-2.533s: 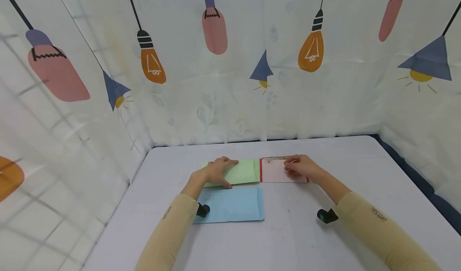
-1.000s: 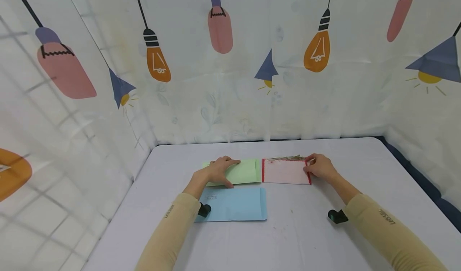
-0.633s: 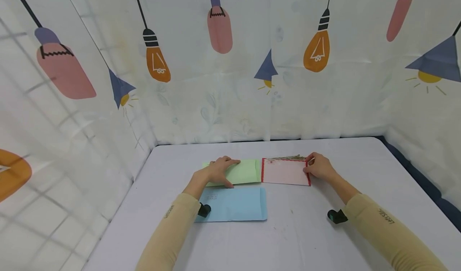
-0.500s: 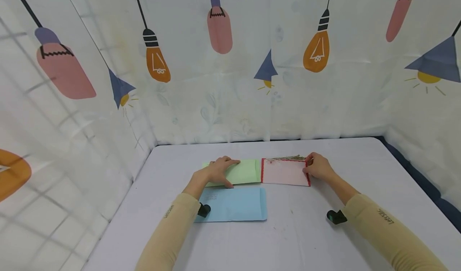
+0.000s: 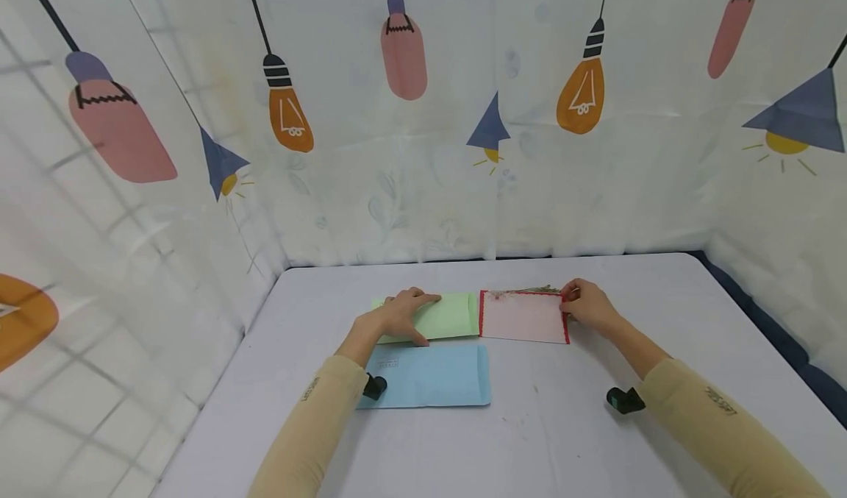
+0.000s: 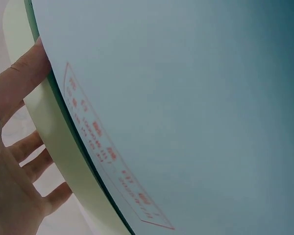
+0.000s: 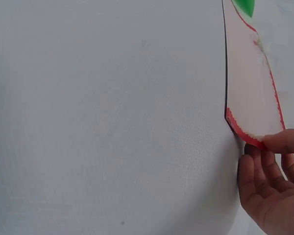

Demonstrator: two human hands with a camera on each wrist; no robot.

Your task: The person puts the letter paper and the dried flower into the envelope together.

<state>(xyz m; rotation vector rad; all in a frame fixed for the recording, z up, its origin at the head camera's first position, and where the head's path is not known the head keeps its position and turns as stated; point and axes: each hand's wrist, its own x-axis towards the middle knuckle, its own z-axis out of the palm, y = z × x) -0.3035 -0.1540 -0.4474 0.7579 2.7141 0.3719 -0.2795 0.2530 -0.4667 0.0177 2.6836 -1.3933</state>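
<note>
My left hand (image 5: 399, 315) rests with spread fingers on a pale green envelope (image 5: 453, 317). In the left wrist view its thumb (image 6: 27, 71) lies across the envelope's edge. Right beside that envelope lies a pale pink card (image 5: 523, 318) with a red scalloped border. My right hand (image 5: 590, 308) pinches the card's right edge near its far corner. The right wrist view shows the thumb (image 7: 283, 141) over the red border (image 7: 245, 137) and the other fingers curled beneath. Thin greenish-brown sprigs (image 5: 544, 289) show along the card's far edge.
A light blue envelope (image 5: 433, 380) lies just in front of the green one, partly under the left wrist; red print shows on a pale blue surface (image 6: 186, 98) in the left wrist view. Small specks dot the white table (image 5: 529, 446). A lamp-patterned curtain (image 5: 423, 189) hangs behind.
My right hand went from over the pink card to its right edge and now pinches it. The card's near right corner has shifted slightly towards me. My left hand stays on the green envelope.
</note>
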